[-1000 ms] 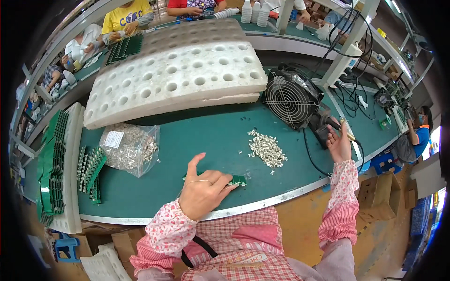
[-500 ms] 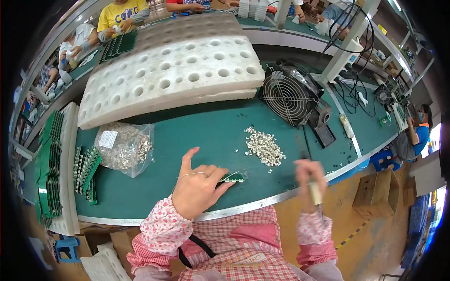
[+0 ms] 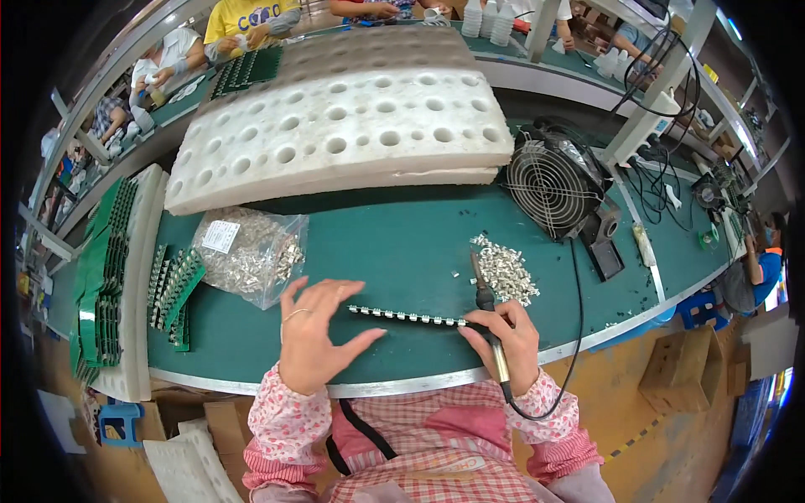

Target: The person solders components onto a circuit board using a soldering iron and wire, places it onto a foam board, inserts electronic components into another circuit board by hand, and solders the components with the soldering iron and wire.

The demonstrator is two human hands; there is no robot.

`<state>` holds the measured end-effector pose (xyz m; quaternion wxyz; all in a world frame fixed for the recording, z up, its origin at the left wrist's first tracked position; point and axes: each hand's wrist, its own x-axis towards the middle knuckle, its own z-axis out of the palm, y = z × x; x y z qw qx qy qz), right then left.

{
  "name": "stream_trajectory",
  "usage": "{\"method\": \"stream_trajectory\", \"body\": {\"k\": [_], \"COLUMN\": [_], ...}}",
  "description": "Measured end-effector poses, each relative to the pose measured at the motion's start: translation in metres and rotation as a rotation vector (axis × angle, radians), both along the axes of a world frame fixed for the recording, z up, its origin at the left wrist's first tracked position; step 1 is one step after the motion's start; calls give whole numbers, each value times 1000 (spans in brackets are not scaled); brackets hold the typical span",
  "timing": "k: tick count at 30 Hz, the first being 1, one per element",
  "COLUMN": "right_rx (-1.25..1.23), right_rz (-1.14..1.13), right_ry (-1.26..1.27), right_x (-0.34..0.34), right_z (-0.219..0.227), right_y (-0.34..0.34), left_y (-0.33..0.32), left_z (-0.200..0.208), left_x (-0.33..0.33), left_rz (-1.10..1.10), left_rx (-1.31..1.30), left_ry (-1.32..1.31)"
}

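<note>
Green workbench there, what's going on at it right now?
A person's right hand holds a soldering iron and one end of a thin board strip. The left hand is spread open by the strip's other end, not gripping it. A pile of small silvery parts lies beside the iron.

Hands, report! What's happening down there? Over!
Right hand: gripping soldering iron, at right end of circuit strip. Left hand: open, near left end. Silvery parts piled near iron.
</note>
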<state>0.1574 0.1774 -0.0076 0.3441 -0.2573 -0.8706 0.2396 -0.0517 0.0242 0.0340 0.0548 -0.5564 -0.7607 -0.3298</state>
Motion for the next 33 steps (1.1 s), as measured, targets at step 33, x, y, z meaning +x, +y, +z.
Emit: {"method": "stream_trajectory", "body": {"k": [33], "right_rx": [137], "right_rz": [42], "right_ry": [-69], "right_x": [21], "right_z": [1], "right_y": [-12], "left_y": [-35], "left_z": [-30], "left_x": [2], "left_rz": [-76], "left_rx": [4], "left_ry": [-213]}}
